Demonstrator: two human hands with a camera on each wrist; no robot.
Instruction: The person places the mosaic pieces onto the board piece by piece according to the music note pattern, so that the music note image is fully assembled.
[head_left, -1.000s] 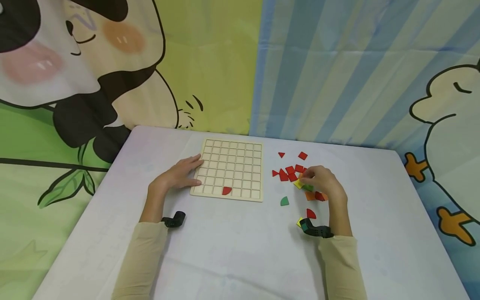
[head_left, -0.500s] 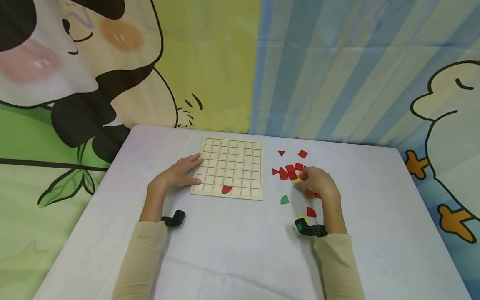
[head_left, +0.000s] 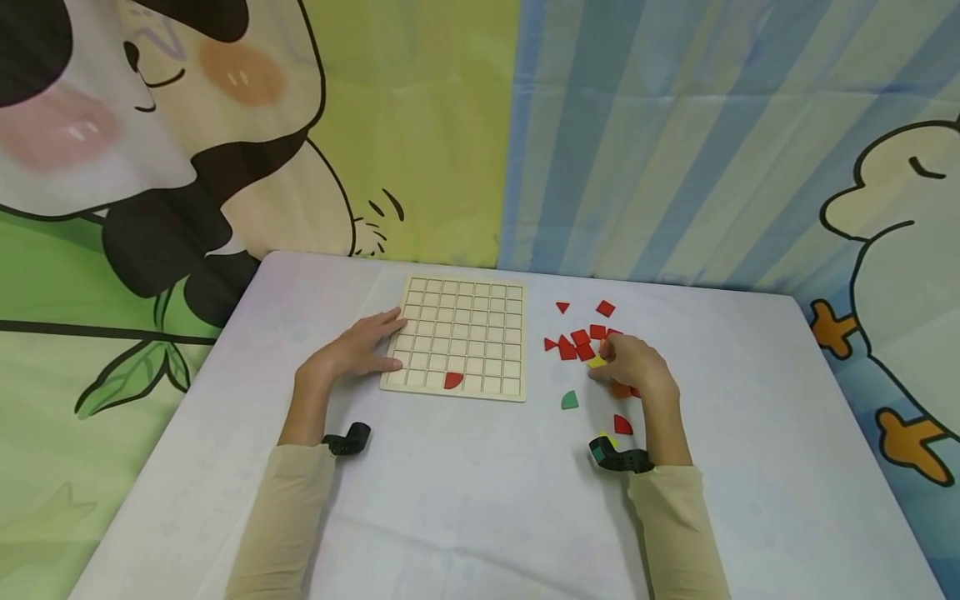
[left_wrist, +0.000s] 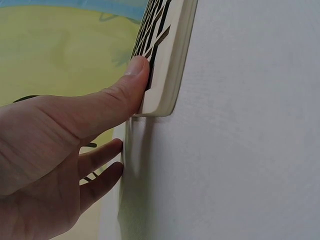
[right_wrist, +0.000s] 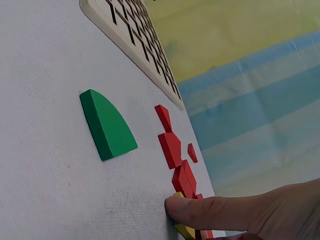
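left of centre, the left hand [head_left: 358, 346], fingers apart, touches the board [head_left: 468, 321], a red piece [head_left: 453, 381] on its bottom row; right of centre, the right hand [head_left: 637, 364] thumbs a yellow piece [head_left: 596, 362], whether pinched i cannot tell.

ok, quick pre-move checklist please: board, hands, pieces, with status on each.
1. Board steadied: ok, left hand touches its left edge.
2. Room on board: ok, one red quarter in the row nearest the person, other cells bare.
3. Right hand at the pile: ok, thumb shows at the yellow piece.
4. Firm grip on that piece: cannot tell, the other fingers are mostly out of sight.
5. Pieces separated: not ok, several red pieces sit bunched.
6. Green quarter lying apart: ok, between board and person's right sleeve.
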